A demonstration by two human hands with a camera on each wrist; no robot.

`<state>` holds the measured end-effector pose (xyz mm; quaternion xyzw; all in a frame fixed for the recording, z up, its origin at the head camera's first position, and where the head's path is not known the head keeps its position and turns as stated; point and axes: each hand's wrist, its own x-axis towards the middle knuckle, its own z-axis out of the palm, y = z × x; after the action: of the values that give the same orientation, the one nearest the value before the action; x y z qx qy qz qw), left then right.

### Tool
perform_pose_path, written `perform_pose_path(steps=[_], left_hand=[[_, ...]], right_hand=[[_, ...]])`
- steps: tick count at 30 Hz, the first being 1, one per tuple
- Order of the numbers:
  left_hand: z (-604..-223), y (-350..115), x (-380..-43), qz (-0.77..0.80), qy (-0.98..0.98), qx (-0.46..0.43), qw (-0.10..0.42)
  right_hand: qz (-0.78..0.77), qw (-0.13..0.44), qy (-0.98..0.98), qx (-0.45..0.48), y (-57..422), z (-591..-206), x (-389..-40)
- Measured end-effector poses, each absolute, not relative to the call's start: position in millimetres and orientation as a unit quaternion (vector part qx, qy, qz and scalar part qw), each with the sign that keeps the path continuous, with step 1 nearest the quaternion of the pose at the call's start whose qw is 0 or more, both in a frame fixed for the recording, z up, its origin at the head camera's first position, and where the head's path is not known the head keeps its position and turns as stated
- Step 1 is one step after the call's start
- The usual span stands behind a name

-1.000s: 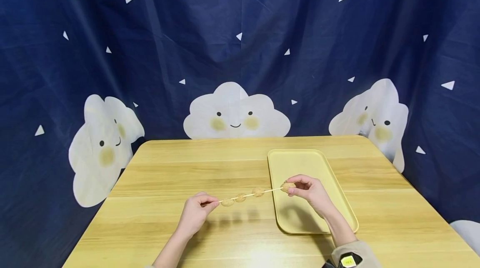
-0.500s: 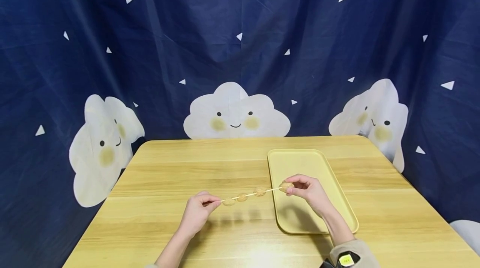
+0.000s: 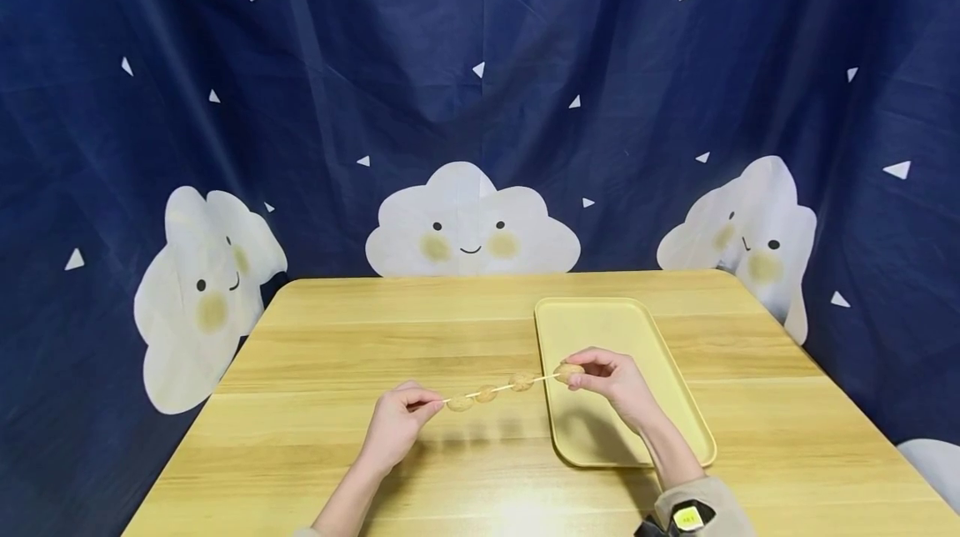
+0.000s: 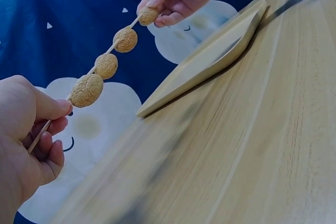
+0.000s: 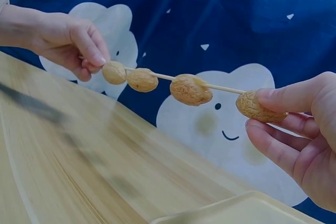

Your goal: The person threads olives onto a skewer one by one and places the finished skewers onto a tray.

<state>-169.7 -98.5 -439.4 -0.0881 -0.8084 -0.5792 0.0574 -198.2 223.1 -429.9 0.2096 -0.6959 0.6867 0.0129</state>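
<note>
A thin wooden skewer (image 3: 547, 378) is held in the air, sloping gently up to the right in the head view. My left hand (image 3: 396, 424) pinches its left end between thumb and fingers. Three wrinkled, light-brown oval balls, perhaps fried food balls, are threaded on it: one (image 4: 86, 90) right at the left fingertips, then a middle ball (image 4: 106, 66) and another ball (image 5: 190, 89) farther along. At the right end, my right hand (image 3: 618, 387) pinches one more wrinkled ball (image 5: 257, 107) between thumb and fingers. The skewer's tip runs into this ball and is hidden.
A shallow yellow rectangular tray (image 3: 615, 328) lies on the wooden table (image 3: 375, 328), underneath the right hand. Behind the table hangs a dark blue curtain (image 3: 480, 120) with smiling clouds. A watch-like device (image 3: 688, 518) sits at the right sleeve.
The right hand and its ball have shifted slightly left. The left hand and the skewer have moved a little right, so the two hands are slightly closer together.
</note>
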Motion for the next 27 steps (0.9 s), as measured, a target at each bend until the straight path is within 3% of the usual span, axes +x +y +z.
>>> perform_pose_path(steps=[27], left_hand=[[-437.0, -96.4, -166.7, -0.585, -0.804, -0.093, 0.052]], right_hand=[[0.713, 0.001, -0.668, 0.211, 214.7, -435.2, -200.5]])
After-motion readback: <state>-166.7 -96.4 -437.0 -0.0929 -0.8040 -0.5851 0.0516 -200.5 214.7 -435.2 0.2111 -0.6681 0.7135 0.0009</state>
